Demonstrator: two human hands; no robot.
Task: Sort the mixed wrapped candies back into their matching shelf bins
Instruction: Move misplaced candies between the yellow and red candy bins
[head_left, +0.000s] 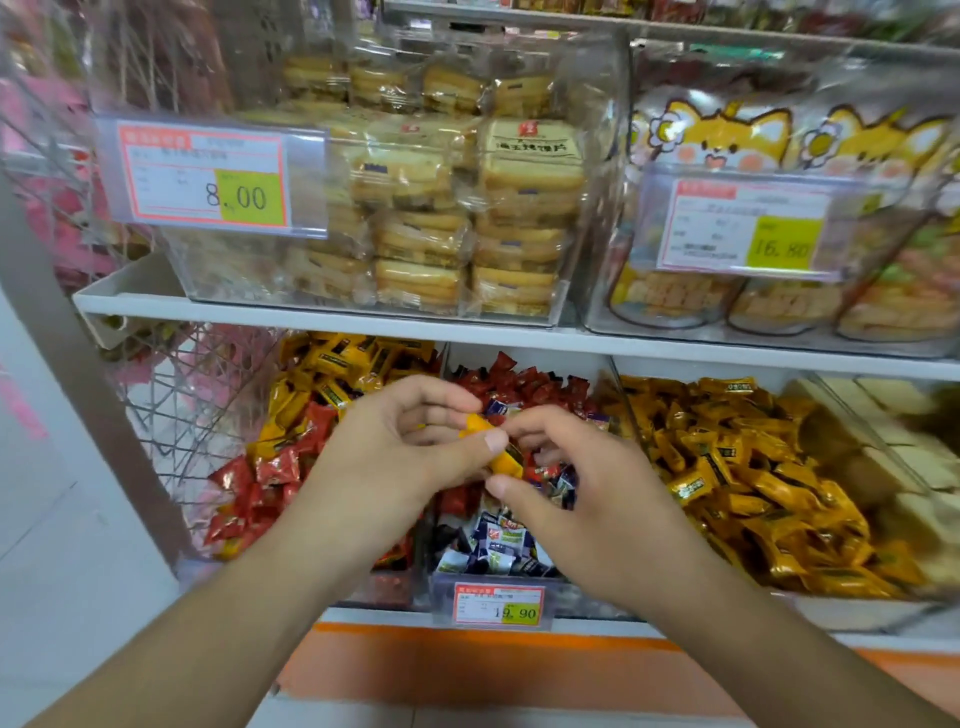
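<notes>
Both hands over the middle clear plastic bin (493, 584) on the lower shelf. Left hand (410, 441) pinching a yellow-orange wrapped candy (496, 447) between thumb and curled fingers, candy held in the air above the red and dark-blue wrapped pile (498, 545). Right hand (582, 478) alongside, fingertips touching or nearly touching the same candy; fingers curled, thumb free below, but cannot tell if anything is held in them.

Likely step: pulling stray yellow pieces out of the middle bin. Matching stock looks to be the right-hand bin of yellow-orange wrapped candies (753, 478); left bin (291, 441) also holds yellow wrappers mixed with red ones, so check the print on the wrapper before dropping.

To do it well:
- Keep one hand on the candy only, free the other for the next pick.
- Lift clear of the divider wall, no dragging through the pile.
- Release low over the target bin so nothing bounces back.
- Skim the top layer first, dig after.

Orange-bordered price tag (498, 605) on the middle bin front, unaffected.
</notes>
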